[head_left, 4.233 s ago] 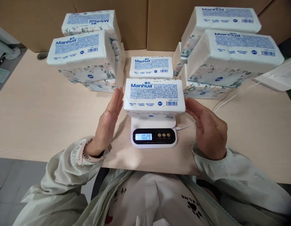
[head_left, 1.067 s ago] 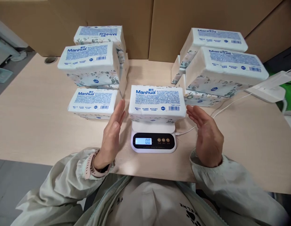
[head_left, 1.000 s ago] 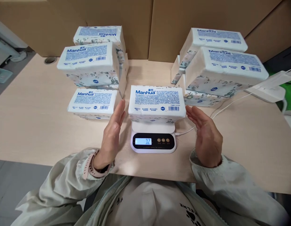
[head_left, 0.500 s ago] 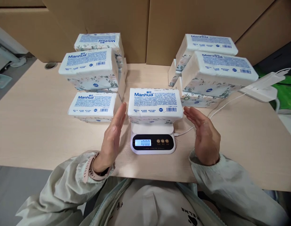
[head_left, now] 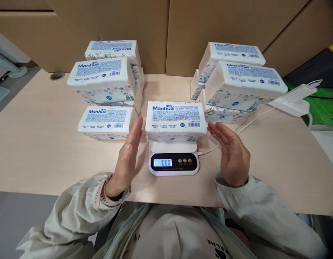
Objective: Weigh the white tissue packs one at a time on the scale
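Observation:
A white pack of tissues with blue print lies on a small white digital scale, whose lit display reads 100.0. My left hand is upright just left of the pack, fingers stretched out and apart from it. On the pack's other side, my right hand is held with its palm turned inward and fingers extended, a small gap from the pack. Neither hand holds anything. Close to my left fingertips sits a single tissue pack at the front of the left group.
Behind on the left are stacked tissue packs; another stack stands on the right. A white cable runs from the scale to a white power strip. Cardboard boxes line the table's back. A round cable hole is at the left.
The camera view has shifted slightly. Both hands stay beside the pack on the scale, and the display still reads 100.0.

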`<state>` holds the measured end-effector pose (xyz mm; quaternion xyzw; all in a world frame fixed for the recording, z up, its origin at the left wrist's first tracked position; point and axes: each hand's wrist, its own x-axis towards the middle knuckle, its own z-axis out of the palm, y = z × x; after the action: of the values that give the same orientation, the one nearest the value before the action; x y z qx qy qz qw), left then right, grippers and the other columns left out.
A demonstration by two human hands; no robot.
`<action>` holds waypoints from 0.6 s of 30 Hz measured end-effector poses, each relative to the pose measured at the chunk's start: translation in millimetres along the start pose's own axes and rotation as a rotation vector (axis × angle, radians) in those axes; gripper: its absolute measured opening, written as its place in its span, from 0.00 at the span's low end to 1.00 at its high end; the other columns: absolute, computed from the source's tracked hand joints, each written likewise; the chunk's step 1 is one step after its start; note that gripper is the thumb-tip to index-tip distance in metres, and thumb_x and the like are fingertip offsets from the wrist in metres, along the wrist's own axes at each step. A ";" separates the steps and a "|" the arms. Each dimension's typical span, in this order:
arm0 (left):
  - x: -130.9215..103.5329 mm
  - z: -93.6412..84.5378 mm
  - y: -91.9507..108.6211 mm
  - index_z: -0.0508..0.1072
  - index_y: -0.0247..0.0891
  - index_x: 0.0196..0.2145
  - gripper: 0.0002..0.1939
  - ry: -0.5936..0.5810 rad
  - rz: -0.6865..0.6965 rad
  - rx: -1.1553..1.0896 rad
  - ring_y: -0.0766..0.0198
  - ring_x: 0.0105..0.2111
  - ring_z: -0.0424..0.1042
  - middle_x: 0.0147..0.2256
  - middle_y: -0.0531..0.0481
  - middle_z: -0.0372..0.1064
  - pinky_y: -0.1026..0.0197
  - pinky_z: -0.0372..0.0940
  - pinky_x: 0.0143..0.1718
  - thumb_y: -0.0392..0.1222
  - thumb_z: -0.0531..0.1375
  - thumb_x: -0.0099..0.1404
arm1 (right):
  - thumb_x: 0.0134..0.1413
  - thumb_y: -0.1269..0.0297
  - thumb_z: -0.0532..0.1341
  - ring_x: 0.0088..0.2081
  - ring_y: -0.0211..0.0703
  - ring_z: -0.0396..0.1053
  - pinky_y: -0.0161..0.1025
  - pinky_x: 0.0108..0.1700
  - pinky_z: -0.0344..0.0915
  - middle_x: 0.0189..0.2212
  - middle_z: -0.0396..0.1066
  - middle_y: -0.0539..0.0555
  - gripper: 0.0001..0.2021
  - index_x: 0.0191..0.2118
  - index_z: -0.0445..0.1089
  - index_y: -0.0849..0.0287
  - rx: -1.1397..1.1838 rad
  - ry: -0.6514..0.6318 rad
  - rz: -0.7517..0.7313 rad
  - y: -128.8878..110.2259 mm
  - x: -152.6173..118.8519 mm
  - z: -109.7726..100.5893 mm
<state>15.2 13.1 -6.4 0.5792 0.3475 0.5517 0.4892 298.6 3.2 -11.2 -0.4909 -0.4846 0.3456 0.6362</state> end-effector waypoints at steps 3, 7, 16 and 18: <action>0.5 0.6 2.3 0.64 0.58 0.77 0.31 -0.023 -0.007 0.005 0.52 0.83 0.40 0.80 0.64 0.50 0.43 0.38 0.86 0.64 0.47 0.83 | 0.75 0.47 0.58 0.65 0.57 0.78 0.64 0.74 0.66 0.61 0.82 0.59 0.23 0.62 0.77 0.56 0.016 -0.006 0.007 -0.9 0.6 0.6; 2.2 1.9 5.7 0.65 0.57 0.76 0.33 -0.036 -0.029 -0.020 0.49 0.83 0.40 0.79 0.62 0.51 0.41 0.36 0.86 0.67 0.48 0.82 | 0.76 0.46 0.57 0.66 0.56 0.77 0.64 0.75 0.66 0.61 0.82 0.59 0.24 0.62 0.77 0.56 -0.013 -0.001 0.028 -3.6 0.1 1.3; 3.1 8.3 7.1 0.71 0.58 0.72 0.32 0.043 -0.049 -0.059 0.48 0.83 0.42 0.78 0.59 0.56 0.41 0.36 0.86 0.69 0.52 0.79 | 0.75 0.45 0.56 0.67 0.58 0.76 0.66 0.75 0.66 0.62 0.81 0.60 0.25 0.63 0.77 0.55 -0.036 -0.020 0.007 -4.4 -0.7 -0.1; 2.8 8.2 7.0 0.71 0.58 0.73 0.31 0.030 -0.046 -0.056 0.48 0.83 0.42 0.78 0.61 0.56 0.41 0.36 0.86 0.68 0.52 0.80 | 0.75 0.45 0.57 0.67 0.58 0.77 0.66 0.75 0.66 0.62 0.81 0.60 0.24 0.62 0.77 0.55 -0.032 -0.020 0.015 -4.4 -0.4 0.2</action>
<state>22.7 12.4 1.8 0.5490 0.3522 0.5585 0.5126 298.2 1.7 -7.1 -0.5011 -0.4926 0.3473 0.6209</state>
